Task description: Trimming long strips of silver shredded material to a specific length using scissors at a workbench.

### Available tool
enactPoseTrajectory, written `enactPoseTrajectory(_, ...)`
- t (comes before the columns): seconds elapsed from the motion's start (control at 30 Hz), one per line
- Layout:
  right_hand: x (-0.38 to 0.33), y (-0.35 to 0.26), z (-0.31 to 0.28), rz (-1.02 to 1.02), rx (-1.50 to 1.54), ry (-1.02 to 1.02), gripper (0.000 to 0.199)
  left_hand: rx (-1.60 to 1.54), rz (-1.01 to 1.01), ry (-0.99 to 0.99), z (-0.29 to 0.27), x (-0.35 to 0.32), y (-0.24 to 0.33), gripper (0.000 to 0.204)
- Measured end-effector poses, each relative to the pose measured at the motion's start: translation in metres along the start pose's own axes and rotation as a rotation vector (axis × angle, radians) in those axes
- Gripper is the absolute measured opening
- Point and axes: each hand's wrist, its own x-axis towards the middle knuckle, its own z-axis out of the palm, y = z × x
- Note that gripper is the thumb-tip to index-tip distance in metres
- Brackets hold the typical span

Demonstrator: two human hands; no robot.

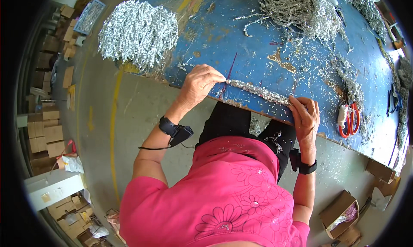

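A thin bundle of silver tinsel (258,91) lies stretched along the near edge of the blue table, between my two hands. The fingers of my left hand (198,84) pinch its left end beside a dark red line drawn on the tabletop. My right hand (305,113) closes its thumb and fingers on the bundle's right end. To the right of that hand, red-handled scissors (353,119) rest near the table edge, partly against a small white object (343,115).
The worn blue table (206,44) is strewn with silver bits. A fluffy silver tinsel pile (140,34) sits at its left end, a greyer heap (292,12) at the back. More strands lie on the right. An open cardboard box (340,214) stands on the floor at lower right.
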Motion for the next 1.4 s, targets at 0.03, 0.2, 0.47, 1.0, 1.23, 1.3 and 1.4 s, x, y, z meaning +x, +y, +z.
enactPoseTrajectory(0.03,-0.001,0.0,0.0,-0.004,-0.019,-0.005,0.025,0.0,0.0,0.0,0.0,-0.001,0.0,0.023)
enactPoseTrajectory(0.2,-0.003,-0.001,-0.002,-0.018,-0.044,-0.011,0.027,0.012,-0.02,0.014,0.001,0.0,0.002,0.023)
enactPoseTrajectory(0.47,-0.006,0.001,-0.003,-0.022,-0.031,0.01,0.027,0.035,-0.001,0.019,0.001,-0.001,0.005,0.024)
enactPoseTrajectory(1.0,-0.009,-0.004,-0.001,0.0,-0.048,0.03,0.028,0.055,0.005,0.122,0.008,-0.01,0.002,0.025)
enactPoseTrajectory(1.23,-0.008,-0.006,-0.001,0.035,-0.007,0.068,0.025,0.088,-0.049,0.103,-0.003,-0.013,0.003,0.025)
enactPoseTrajectory(1.3,-0.009,-0.005,-0.001,0.045,-0.012,0.073,0.024,0.079,-0.048,0.1,-0.003,-0.012,0.003,0.025)
enactPoseTrajectory(1.4,-0.009,-0.002,-0.002,0.02,-0.004,0.069,0.027,0.094,-0.058,0.111,-0.002,-0.009,0.009,0.026)
